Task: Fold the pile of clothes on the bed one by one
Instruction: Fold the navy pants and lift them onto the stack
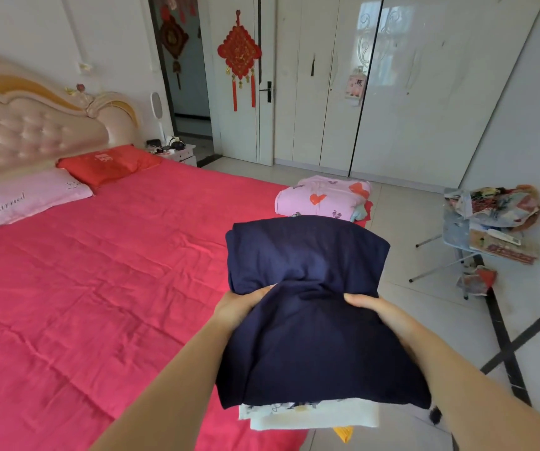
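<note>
A navy blue garment [307,255] is folded over and held up above the bed's right edge. My left hand [241,305] grips its left side and my right hand [376,309] grips its right side, thumbs on top of the fold. Under its near end lies a stack of folded clothes [307,416], white with a print, with a yellow piece at the bottom. A folded pink garment with red hearts [324,198] rests at the far right corner of the red bedspread [99,288].
Pink pillow [24,196] and red pillow [109,162] lie at the headboard. A nightstand [177,151] stands beside the bed. A cluttered folding table [493,222] is on the tiled floor to the right, with white wardrobes [408,92] behind.
</note>
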Demonstrator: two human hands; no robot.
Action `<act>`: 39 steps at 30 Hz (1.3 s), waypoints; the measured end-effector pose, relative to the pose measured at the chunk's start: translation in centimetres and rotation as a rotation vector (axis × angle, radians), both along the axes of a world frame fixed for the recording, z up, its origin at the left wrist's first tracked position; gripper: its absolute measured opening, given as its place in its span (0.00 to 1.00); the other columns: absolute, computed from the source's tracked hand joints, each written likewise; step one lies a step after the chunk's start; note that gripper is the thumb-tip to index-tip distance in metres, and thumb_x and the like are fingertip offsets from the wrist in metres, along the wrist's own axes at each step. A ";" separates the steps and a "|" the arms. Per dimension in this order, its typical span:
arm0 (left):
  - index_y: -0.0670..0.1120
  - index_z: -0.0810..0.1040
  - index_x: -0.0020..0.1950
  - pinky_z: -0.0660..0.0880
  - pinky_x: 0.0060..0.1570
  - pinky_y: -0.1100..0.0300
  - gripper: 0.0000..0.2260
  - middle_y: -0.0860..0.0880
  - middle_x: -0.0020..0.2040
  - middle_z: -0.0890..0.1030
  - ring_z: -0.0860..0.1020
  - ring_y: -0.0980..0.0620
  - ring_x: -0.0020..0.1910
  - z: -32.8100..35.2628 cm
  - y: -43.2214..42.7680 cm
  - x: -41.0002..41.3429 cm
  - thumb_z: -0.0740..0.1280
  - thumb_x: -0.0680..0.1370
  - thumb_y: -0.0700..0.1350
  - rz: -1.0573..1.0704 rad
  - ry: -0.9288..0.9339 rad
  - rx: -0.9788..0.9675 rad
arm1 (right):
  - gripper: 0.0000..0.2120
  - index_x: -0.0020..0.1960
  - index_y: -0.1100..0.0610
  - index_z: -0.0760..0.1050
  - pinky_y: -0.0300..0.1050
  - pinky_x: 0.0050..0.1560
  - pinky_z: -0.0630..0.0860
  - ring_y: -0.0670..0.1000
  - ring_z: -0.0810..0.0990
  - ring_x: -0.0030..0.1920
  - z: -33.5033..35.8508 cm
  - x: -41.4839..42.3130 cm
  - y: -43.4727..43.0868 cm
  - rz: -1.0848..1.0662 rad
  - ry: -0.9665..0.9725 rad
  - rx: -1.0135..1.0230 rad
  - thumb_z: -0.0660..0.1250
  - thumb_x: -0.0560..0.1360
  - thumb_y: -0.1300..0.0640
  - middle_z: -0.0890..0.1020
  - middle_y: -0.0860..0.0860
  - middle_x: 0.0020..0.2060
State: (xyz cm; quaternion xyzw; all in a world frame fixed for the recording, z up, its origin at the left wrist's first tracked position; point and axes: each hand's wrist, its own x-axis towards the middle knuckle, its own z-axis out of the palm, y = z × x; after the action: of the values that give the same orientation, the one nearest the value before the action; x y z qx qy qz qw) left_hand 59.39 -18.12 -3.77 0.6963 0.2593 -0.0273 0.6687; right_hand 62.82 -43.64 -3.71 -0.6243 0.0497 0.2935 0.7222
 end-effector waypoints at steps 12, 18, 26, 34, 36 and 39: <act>0.51 0.78 0.42 0.70 0.27 0.66 0.16 0.56 0.36 0.81 0.78 0.58 0.36 -0.8 -1.1 11.1 0.77 0.61 0.57 0.115 -0.045 -0.026 | 0.24 0.59 0.55 0.77 0.41 0.36 0.79 0.55 0.84 0.46 -0.2 13.6 -0.2 0.063 -0.003 -0.018 0.74 0.65 0.53 0.85 0.56 0.48; 0.50 0.78 0.40 0.70 0.28 0.66 0.17 0.56 0.35 0.81 0.78 0.58 0.36 -2.7 -0.2 22.5 0.78 0.61 0.57 0.141 -0.050 -0.052 | 0.25 0.60 0.56 0.77 0.46 0.46 0.77 0.57 0.84 0.49 -1.2 25.3 0.7 0.081 -0.013 -0.057 0.75 0.64 0.53 0.84 0.57 0.49; 0.49 0.79 0.44 0.71 0.32 0.64 0.18 0.54 0.39 0.82 0.79 0.57 0.38 -3.6 -0.2 36.7 0.77 0.62 0.56 0.192 -0.024 -0.060 | 0.23 0.56 0.56 0.80 0.46 0.46 0.77 0.57 0.84 0.48 -1.7 41.3 0.9 0.164 0.020 -0.072 0.76 0.62 0.53 0.84 0.58 0.49; 0.48 0.80 0.46 0.72 0.39 0.60 0.21 0.52 0.42 0.83 0.79 0.54 0.41 -6.3 -2.6 48.3 0.77 0.61 0.59 0.398 0.049 -0.039 | 0.20 0.50 0.57 0.83 0.44 0.42 0.78 0.56 0.85 0.46 -4.2 57.7 1.0 0.372 0.064 -0.124 0.77 0.60 0.52 0.85 0.57 0.47; 0.48 0.80 0.45 0.73 0.42 0.60 0.21 0.53 0.42 0.83 0.80 0.54 0.41 -6.9 -3.4 51.0 0.77 0.59 0.59 0.450 0.058 -0.043 | 0.19 0.51 0.55 0.83 0.44 0.42 0.78 0.56 0.84 0.47 -4.7 61.7 0.9 0.430 0.070 -0.104 0.76 0.61 0.52 0.85 0.57 0.49; 0.50 0.80 0.45 0.73 0.47 0.59 0.21 0.53 0.43 0.83 0.80 0.53 0.43 -7.8 -4.4 54.3 0.76 0.59 0.60 0.517 0.089 -0.055 | 0.21 0.56 0.52 0.80 0.46 0.45 0.79 0.56 0.84 0.50 -5.6 66.8 1.1 0.511 0.094 -0.084 0.75 0.63 0.54 0.84 0.55 0.51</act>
State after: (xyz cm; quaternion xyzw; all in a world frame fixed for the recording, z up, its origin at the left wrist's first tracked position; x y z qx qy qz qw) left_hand 113.67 -22.55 -11.57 0.5868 0.4569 0.1065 0.6600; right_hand 129.62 -42.57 -9.35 -0.6318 -0.0640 0.4925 0.5951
